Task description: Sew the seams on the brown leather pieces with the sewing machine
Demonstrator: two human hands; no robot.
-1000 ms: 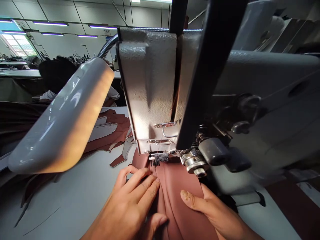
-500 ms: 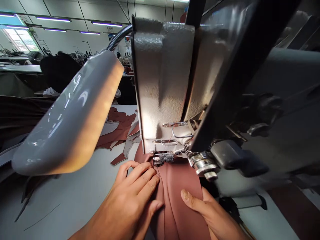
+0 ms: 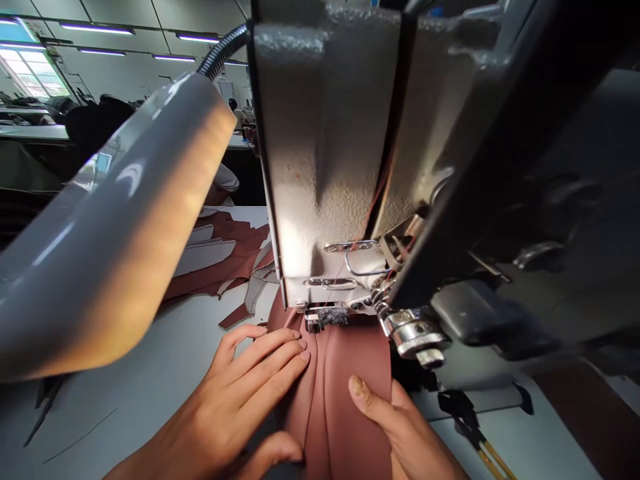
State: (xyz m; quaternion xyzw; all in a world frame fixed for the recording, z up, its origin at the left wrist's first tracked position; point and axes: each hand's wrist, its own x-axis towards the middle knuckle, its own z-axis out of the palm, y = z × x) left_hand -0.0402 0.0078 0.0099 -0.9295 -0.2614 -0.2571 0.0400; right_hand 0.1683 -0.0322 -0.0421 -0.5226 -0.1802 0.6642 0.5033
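Observation:
A reddish-brown leather-like piece (image 3: pixel 353 360) with a lengthwise seam runs under the presser foot (image 3: pixel 313 323) of a sewing machine (image 3: pixel 325 147). My left hand (image 3: pixel 235 387) lies over the piece's left edge, fingers stretched out and fingertips resting just short of the foot. Its thumb is spread apart, lower down near the same edge. On the other side, my right hand (image 3: pixel 405 427) grips the piece's right edge, thumb on top and fingers underneath, mostly hidden. The needle itself cannot be made out.
A lit lamp (image 3: pixel 125 220) hangs close at the left. Cut reddish-brown and grey pieces (image 3: pixel 225 253) lie on the white table (image 3: pixel 175 360) behind my left hand. To the right are a metal thumbscrew (image 3: pixel 420 337) and a tool with yellow handles (image 3: pixel 493 460).
My left hand has slid left and its thumb has spread away from the fingers. My right hand and the piece's right edge have shifted slightly left. The camera view has also shifted.

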